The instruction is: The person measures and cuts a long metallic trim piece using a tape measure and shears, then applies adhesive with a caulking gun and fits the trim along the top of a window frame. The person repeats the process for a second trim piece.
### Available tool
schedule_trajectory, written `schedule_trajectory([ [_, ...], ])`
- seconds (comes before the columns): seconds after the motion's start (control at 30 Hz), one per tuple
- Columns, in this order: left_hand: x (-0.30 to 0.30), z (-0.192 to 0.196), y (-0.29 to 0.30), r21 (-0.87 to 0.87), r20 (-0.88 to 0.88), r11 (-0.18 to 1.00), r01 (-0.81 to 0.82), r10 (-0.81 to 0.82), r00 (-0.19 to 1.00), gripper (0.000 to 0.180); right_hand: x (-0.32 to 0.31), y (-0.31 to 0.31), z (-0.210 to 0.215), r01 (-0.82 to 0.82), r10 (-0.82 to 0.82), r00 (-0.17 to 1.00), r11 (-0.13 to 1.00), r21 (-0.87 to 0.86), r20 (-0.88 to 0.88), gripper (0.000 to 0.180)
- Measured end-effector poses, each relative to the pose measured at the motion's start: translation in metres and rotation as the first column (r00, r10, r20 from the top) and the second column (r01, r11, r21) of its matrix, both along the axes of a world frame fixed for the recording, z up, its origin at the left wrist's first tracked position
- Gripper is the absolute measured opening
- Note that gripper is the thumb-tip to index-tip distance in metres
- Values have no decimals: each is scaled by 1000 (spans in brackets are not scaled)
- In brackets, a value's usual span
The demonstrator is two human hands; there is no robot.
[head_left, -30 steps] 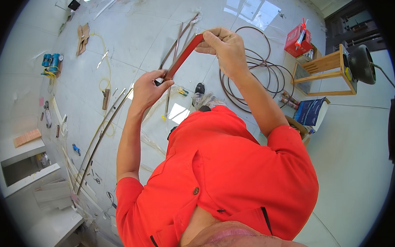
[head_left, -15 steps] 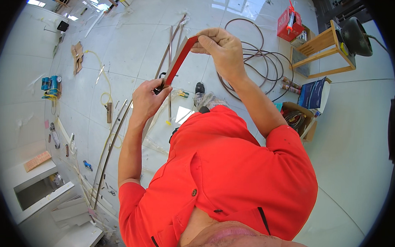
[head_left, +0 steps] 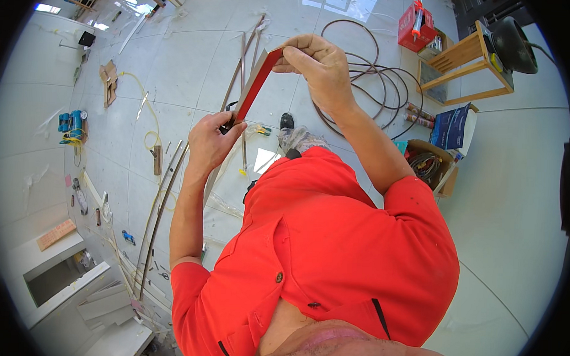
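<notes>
In front of me I hold up a strip [head_left: 258, 83] with a bright red face and a grey edge. My right hand [head_left: 323, 69] pinches its upper end between thumb and fingers. My left hand [head_left: 215, 138] is closed round its lower end, next to a small black piece [head_left: 229, 121] whose kind I cannot make out. A pale grey length shows below my left hand beside the forearm; whether it belongs to the same strip I cannot tell.
Long thin metal strips [head_left: 164, 218] lie on the tiled floor at left. A coiled brown hose [head_left: 388, 87] lies at right, near a red box [head_left: 416, 29], a wooden stool [head_left: 471, 65] and an open cardboard box [head_left: 446, 160]. A blue-green machine [head_left: 73, 125] stands far left.
Both hands keep their grip on the red-faced strip. They have shifted very slightly up and to the left in the picture, along with a small shift of the whole view.
</notes>
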State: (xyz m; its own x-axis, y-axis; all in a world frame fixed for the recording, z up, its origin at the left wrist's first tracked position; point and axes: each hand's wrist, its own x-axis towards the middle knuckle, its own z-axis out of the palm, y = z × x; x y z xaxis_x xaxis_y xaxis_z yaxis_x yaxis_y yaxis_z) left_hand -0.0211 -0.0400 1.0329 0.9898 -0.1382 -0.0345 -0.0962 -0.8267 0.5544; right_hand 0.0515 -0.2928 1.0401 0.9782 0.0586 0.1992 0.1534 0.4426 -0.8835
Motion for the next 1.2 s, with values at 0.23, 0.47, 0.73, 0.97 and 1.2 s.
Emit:
schedule_trajectory([
  [0.23,2,-3,-2,0,-7,1000,20,-20,1000,25,1,-5,-3,-32,33,999,998,49,-8,17],
  [0.47,4,-4,-8,22,-43,1000,9,-8,999,24,7,-15,-7,-113,123,991,982,154,-58,18],
  [0.73,7,-8,-10,-20,-87,1000,-15,13,996,26,12,-29,-9,-231,255,960,954,191,-114,16],
  [0.97,11,-7,-16,15,-100,1000,-17,19,995,28,17,-38,-14,-274,327,928,924,268,-179,16],
  [1.2,21,-7,-18,11,-151,1000,-5,6,989,30,16,-43,-10,-273,294,948,948,163,-122,20],
])
